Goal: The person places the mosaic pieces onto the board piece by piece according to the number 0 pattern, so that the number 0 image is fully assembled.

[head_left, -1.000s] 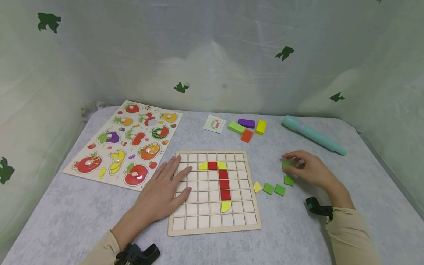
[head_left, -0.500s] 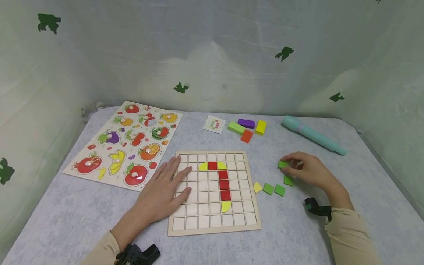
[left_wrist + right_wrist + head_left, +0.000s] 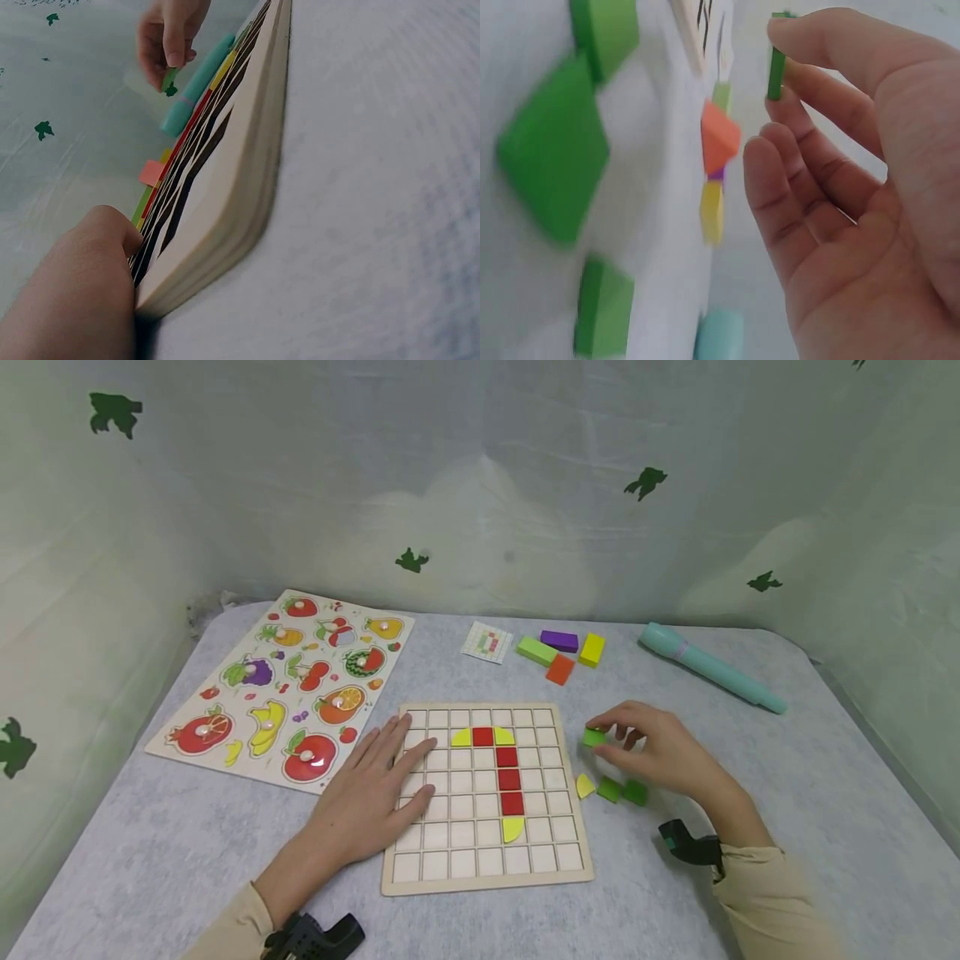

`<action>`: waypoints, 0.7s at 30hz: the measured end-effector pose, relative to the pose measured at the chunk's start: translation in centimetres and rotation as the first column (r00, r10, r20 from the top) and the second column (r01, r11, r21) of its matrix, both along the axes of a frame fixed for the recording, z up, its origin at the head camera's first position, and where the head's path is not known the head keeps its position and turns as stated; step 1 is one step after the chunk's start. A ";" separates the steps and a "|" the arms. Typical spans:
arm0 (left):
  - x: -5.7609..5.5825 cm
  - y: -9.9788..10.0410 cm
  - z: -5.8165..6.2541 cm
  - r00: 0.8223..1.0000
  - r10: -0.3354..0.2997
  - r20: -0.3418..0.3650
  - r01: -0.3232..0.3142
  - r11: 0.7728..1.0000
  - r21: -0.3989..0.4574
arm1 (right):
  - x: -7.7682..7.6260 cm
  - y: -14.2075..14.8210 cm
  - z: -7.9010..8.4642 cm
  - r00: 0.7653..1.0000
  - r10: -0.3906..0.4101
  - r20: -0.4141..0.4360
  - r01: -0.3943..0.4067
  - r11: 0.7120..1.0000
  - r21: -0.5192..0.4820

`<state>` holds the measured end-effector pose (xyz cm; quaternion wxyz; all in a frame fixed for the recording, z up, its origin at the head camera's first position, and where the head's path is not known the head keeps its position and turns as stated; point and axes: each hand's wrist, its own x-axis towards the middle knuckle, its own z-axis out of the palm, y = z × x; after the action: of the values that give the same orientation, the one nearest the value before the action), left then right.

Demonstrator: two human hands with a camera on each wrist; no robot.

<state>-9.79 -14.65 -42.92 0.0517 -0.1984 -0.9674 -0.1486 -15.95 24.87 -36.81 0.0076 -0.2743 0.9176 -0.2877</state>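
Note:
My left hand point(image 3: 367, 797) lies with spread, straight fingers on the left side of a wooden grid board point(image 3: 487, 886). Set in the board's cells are several red square tiles point(image 3: 509, 780) and a few yellow rounded tiles point(image 3: 513, 829), forming a hook shape. Just off the board's right edge, my right hand point(image 3: 656, 752) pinches a green square tile point(image 3: 593, 738) between thumb and fingertips. In the right wrist view that tile point(image 3: 777, 71) is seen edge-on, held above the table. Beneath the hand lie a loose yellow tile point(image 3: 584, 787) and green tiles point(image 3: 609, 789).
A fruit puzzle board point(image 3: 247, 710) with knobbed pieces lies at the left. Behind the grid board are a pattern card point(image 3: 487, 642) and light green, purple, yellow and orange blocks point(image 3: 560, 669). A teal tube-shaped object point(image 3: 712, 668) lies at the back right.
My right hand has taken the farthest green tile off the table and moved left with it toward the grid board. The left hand has stayed in place.

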 end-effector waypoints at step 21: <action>0.0 0.0 0.0 1.000 0.001 0.006 -0.001 1.000 0.001 | 4.6 -9.5 -1.1 0.954 0.300 0.027 -0.300 0.954 0.013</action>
<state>-9.79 -14.65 -42.89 0.0490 -0.1975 -0.9676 -0.1497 -11.32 15.35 -37.88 0.0646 -0.4068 0.8676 -0.2785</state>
